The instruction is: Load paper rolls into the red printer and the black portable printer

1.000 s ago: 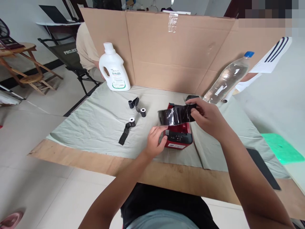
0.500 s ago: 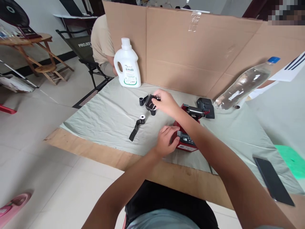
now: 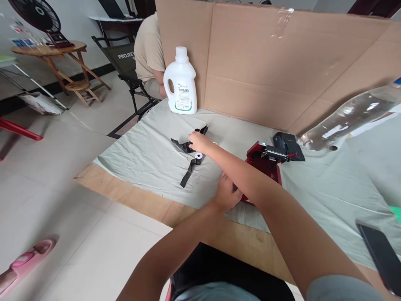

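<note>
Across the table, my right hand (image 3: 199,141) is closed in a pinch on a black ribbon roll (image 3: 186,146), whose loose tail lies out to the left. Another black roll (image 3: 202,129) shows partly behind my fingers. Nearer me lies a third black ribbon roll (image 3: 198,156) with a white core, its strip unrolled toward the front. My left hand (image 3: 228,192) is curled round the near left side of a small red printer (image 3: 265,167), which has its lid with a roller raised. My right forearm crosses above the printer and hides part of it.
A white detergent bottle (image 3: 181,85) stands at the back left before a cardboard wall (image 3: 247,62). A clear water bottle (image 3: 351,115) leans at the back right, by a black device (image 3: 286,144). A phone (image 3: 380,255) lies at the right edge. Beyond, a person (image 3: 148,50) sits.
My right hand has lowered toward the cloth; the dark, shiny piece it held is no longer visible in it. My left hand has closed more round the printer. The view has shifted.
</note>
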A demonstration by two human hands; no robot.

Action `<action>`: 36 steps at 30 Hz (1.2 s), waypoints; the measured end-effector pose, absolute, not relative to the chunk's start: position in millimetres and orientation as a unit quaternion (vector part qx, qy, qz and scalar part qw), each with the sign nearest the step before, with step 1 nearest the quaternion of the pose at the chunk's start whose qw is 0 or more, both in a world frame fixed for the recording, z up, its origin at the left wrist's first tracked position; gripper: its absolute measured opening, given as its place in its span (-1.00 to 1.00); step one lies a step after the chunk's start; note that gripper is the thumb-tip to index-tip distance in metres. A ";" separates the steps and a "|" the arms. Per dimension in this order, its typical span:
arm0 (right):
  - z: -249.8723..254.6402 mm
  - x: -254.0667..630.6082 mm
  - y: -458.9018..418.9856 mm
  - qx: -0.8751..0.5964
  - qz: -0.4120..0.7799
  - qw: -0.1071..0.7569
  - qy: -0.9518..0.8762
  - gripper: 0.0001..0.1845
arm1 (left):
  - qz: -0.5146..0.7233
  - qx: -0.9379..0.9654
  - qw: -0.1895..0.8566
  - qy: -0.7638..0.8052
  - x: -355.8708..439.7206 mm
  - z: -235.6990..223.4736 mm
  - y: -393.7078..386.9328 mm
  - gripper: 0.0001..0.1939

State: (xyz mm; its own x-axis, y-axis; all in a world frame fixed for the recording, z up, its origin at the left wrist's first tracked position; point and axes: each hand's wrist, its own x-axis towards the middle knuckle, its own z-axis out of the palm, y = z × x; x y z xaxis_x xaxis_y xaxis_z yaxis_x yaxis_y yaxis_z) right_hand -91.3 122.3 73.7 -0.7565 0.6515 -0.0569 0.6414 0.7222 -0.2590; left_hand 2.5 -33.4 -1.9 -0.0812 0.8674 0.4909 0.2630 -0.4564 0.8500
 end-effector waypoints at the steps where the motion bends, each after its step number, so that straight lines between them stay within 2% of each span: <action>1: 78.0 -89.4 121.9 -0.349 0.128 0.017 -0.928 -0.77 | 0.592 0.623 0.244 0.449 3.1 0.6 -34.1 -0.81; 4: 99.3 -77.5 124.6 -0.372 0.106 0.060 -0.920 -0.64 | 0.601 0.622 0.215 0.453 3.9 9.1 -37.0 -0.74; 6: 114.7 -64.4 128.9 -0.414 0.094 0.082 -0.902 -0.64 | 0.589 0.624 0.219 0.465 3.6 14.1 -39.1 -0.68; 10: 123.9 -34.5 132.4 -0.493 0.128 -0.055 -0.859 -0.77 | 0.587 0.625 0.226 0.463 2.6 18.8 -41.6 -0.64; 12: 116.1 -23.3 129.3 -0.503 0.137 -0.083 -0.849 -0.76 | 0.588 0.626 0.226 0.461 2.5 19.3 -41.8 -0.63; 16: 99.5 -10.0 122.6 -0.508 0.140 -0.025 -0.850 -0.89 | 0.581 0.623 0.220 0.475 2.0 19.6 -41.2 -0.64; 18: 100.6 -2.1 119.7 -0.501 0.144 0.017 -0.853 -0.87 | 0.584 0.621 0.206 0.480 0.9 20.5 -41.1 -0.66; 23: 133.7 44.9 91.7 -0.409 0.241 0.186 -0.860 -0.82 | 0.621 0.624 0.089 0.465 -11.7 33.7 -46.9 -0.69; 25: 152.8 75.0 68.5 -0.380 0.269 0.198 -0.862 -0.84 | 0.635 0.626 0.019 0.452 -22.0 46.4 -51.8 -0.70; 27: 170.5 108.5 41.9 -0.365 0.276 0.176 -0.871 -0.78 | 0.634 0.632 -0.024 0.446 -32.5 62.3 -57.0 -0.69; 28: 177.8 125.7 28.7 -0.362 0.277 0.166 -0.874 -0.73 | 0.620 0.644 -0.019 0.448 -36.5 70.2 -59.8 -0.66; 30: 188.3 158.9 5.3 -0.362 0.309 0.142 -0.868 -0.59 | 0.559 0.697 0.056 0.445 -39.9 83.7 -66.5 -0.58; 33: 190.2 200.8 -16.5 -0.394 0.349 0.157 -0.836 -0.46 | 0.473 0.724 0.254 0.433 -32.0 92.3 -82.0 -0.55; 36: 176.3 226.5 -18.9 -0.424 0.366 0.198 -0.805 -0.49 | 0.459 0.646 0.433 0.429 -15.3 86.2 -102.2 -0.47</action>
